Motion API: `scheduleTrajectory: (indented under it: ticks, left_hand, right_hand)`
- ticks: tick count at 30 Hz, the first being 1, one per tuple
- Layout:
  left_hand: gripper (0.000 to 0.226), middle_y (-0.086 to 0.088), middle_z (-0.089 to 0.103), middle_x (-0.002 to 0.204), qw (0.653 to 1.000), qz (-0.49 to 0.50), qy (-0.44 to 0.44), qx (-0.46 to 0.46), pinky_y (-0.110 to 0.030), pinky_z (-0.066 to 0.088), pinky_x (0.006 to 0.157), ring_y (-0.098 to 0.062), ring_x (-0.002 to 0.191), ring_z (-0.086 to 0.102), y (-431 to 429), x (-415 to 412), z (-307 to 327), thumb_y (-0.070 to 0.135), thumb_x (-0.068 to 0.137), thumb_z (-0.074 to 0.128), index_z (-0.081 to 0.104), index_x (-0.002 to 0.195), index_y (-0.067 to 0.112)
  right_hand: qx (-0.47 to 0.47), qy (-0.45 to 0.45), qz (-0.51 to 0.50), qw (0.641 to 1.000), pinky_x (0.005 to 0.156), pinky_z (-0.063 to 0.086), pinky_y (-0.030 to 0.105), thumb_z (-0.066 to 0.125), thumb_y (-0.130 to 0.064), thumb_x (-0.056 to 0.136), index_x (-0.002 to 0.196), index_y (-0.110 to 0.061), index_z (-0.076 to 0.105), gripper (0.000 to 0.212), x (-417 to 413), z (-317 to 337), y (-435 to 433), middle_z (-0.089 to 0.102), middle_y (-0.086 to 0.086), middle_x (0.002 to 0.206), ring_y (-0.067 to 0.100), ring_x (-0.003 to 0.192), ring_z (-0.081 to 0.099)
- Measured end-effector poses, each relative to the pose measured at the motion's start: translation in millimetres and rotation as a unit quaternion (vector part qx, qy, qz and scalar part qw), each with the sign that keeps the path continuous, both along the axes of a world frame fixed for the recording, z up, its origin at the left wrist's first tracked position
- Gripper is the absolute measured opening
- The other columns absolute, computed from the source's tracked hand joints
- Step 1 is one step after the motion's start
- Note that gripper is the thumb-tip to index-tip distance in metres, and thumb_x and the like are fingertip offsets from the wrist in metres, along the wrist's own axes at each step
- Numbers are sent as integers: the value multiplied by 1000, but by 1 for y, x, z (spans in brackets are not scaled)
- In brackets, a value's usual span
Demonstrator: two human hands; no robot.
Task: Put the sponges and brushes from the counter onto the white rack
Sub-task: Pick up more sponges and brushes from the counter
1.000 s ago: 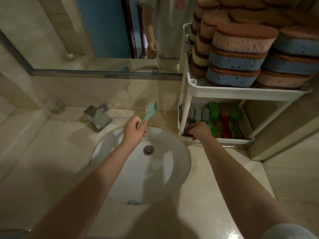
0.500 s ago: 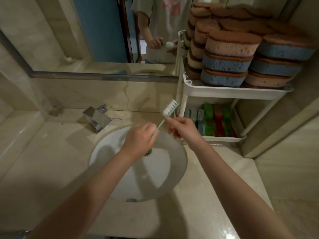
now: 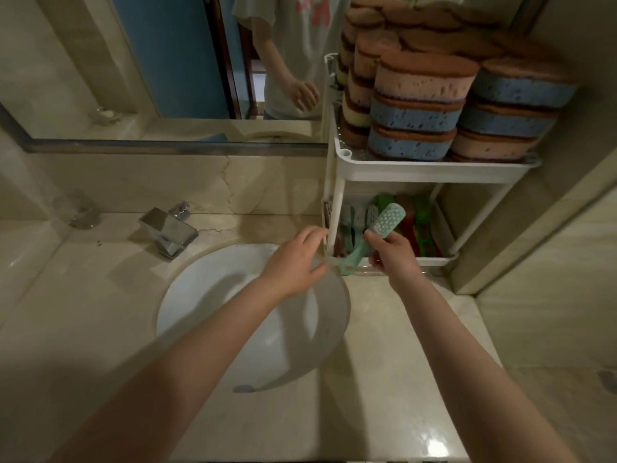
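A mint green brush [image 3: 384, 222] with white bristles is gripped at its neck by my right hand [image 3: 392, 253], bristle head pointing up and right in front of the lower shelf of the white rack [image 3: 427, 170]. Its handle end hangs down left by the rack's corner. My left hand [image 3: 295, 260] hovers just left of the handle, fingers apart, holding nothing. The rack's top shelf carries stacks of brown-topped blue and pink sponges [image 3: 417, 108]. Several green, red and grey brushes [image 3: 420, 225] lie in the lower shelf.
A white round sink [image 3: 213, 309] sits in the beige counter below my arms, with a chrome tap [image 3: 168, 233] behind it. A mirror [image 3: 160, 61] runs along the back wall. A beige wall stands right of the rack.
The green brush has passed from my left hand to my right hand and moved right, toward the rack's lower shelf. My left hand has let go and opened.
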State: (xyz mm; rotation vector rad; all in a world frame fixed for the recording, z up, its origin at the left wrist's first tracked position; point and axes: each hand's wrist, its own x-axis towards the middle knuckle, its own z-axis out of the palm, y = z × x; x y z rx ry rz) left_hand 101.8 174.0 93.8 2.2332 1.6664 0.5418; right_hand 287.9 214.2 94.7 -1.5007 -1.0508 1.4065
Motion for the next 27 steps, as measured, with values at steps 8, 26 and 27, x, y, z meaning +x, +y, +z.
scheduleTrajectory:
  ticks: [8, 26, 27]
  left_hand:
    - [34, -4, 61, 117, 937, 155, -283, -132, -32, 48, 91, -20, 103, 59, 58, 33, 29, 19, 91, 56, 54, 124, 13]
    - [24, -11, 68, 101, 922, 191, -317, -115, -33, 47, 82, -20, 91, 62, 69, 32, 16, 22, 95, 51, 63, 105, 5]
    - [24, -9, 67, 101, 919, 192, -324, -118, -31, 47, 81, -18, 90, 61, 69, 31, 15, 22, 95, 50, 63, 106, 5]
  right_hand:
    - [-73, -61, 30, 995, 52, 42, 25, 56, 3, 89, 82, -8, 53, 14, 14, -19, 95, 54, 12, 73, 17, 60, 50]
    - [36, -443, 155, 882, 80, 55, 33, 65, -17, 84, 95, -9, 68, 14, -19, -70, 124, 69, 10, 96, 26, 89, 65]
    - [46, -449, 149, 880, 78, 54, 32, 65, -18, 84, 93, -9, 68, 13, -20, -71, 123, 70, 11, 96, 26, 88, 65]
